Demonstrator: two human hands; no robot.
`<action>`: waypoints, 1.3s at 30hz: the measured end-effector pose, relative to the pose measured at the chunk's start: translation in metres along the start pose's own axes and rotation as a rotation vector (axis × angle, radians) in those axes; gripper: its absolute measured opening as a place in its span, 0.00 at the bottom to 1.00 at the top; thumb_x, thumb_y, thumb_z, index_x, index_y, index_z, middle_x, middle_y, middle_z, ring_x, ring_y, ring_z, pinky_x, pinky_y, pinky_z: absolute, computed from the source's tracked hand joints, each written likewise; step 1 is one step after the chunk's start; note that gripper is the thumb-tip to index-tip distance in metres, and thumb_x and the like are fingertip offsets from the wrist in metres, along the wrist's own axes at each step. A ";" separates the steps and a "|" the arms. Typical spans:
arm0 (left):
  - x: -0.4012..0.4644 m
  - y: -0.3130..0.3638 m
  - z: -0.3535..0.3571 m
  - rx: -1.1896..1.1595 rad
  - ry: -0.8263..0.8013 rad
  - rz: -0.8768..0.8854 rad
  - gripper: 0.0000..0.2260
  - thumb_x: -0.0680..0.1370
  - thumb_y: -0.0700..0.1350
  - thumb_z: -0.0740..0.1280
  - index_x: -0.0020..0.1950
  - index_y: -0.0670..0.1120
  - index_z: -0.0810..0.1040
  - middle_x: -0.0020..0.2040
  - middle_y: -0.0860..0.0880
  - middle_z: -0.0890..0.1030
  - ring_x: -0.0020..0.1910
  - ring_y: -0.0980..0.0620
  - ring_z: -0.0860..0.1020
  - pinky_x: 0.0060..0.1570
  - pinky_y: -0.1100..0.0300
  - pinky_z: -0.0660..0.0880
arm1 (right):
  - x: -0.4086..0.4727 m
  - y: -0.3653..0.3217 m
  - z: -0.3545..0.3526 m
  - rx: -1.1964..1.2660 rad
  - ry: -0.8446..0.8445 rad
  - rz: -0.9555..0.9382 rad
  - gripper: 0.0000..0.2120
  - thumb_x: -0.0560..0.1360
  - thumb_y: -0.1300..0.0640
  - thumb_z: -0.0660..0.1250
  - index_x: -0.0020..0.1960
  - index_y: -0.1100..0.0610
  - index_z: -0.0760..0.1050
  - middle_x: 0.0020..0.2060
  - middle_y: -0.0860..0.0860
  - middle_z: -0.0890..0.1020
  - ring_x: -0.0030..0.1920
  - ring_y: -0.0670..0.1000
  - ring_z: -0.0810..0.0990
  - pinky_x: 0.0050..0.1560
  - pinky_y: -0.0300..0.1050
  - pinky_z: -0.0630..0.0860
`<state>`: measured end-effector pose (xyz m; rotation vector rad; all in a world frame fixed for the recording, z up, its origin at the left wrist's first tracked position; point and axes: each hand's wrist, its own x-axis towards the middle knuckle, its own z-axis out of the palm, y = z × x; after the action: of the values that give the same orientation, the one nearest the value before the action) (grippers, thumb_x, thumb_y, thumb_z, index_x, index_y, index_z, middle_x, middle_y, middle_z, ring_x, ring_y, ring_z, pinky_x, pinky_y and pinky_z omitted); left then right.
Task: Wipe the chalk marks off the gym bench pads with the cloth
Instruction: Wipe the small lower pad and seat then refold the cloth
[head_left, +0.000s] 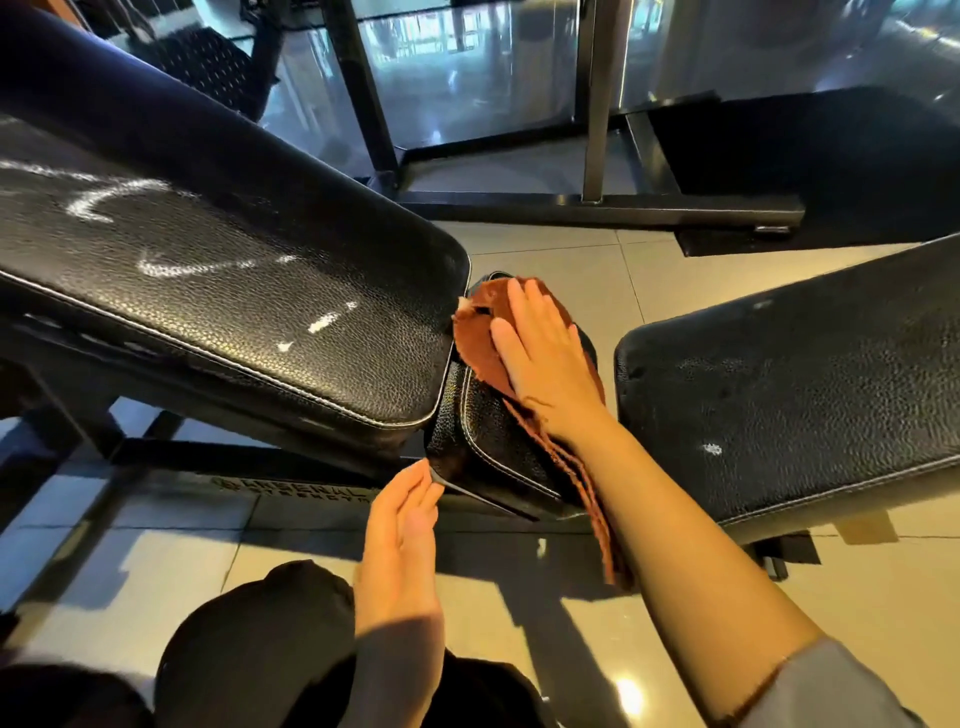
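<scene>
Cloth (480, 340) rust-brown, frayed, pressed flat on seat pad (488, 436) under right hand (545, 358).

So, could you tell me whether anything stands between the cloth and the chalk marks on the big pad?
Nothing visible does. The right hand presses the cloth on the small seat pad, right beside the big pad; its chalk marks lie uncovered.

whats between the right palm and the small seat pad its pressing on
The brown cloth. In the head view the right hand lies flat on it, pressing it onto the small seat pad; its loose end hangs beneath the wrist.
</scene>
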<state>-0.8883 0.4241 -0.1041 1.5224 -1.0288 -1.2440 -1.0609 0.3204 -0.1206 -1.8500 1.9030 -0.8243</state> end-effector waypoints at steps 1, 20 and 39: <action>0.003 -0.008 0.003 -0.059 0.062 0.003 0.14 0.84 0.35 0.49 0.53 0.45 0.72 0.59 0.49 0.77 0.62 0.48 0.74 0.57 0.64 0.70 | 0.004 0.007 0.005 -0.037 0.010 0.021 0.31 0.80 0.43 0.40 0.80 0.55 0.49 0.79 0.53 0.47 0.79 0.54 0.44 0.76 0.61 0.46; -0.028 0.000 -0.016 -0.114 -0.275 0.180 0.20 0.74 0.61 0.58 0.64 0.57 0.71 0.65 0.54 0.76 0.64 0.58 0.75 0.67 0.57 0.68 | -0.148 -0.059 0.033 0.151 0.218 0.011 0.29 0.78 0.46 0.41 0.77 0.49 0.37 0.77 0.44 0.42 0.77 0.43 0.37 0.77 0.45 0.36; -0.023 0.004 -0.025 -0.058 -0.332 0.114 0.18 0.76 0.60 0.50 0.63 0.63 0.68 0.66 0.59 0.75 0.64 0.63 0.74 0.69 0.58 0.65 | -0.014 0.041 0.013 0.119 0.160 0.336 0.16 0.82 0.58 0.47 0.63 0.65 0.66 0.57 0.57 0.68 0.58 0.57 0.68 0.60 0.54 0.65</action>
<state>-0.8677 0.4484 -0.0920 1.2188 -1.2619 -1.4617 -1.0837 0.3314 -0.1589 -1.3785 2.1322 -0.9668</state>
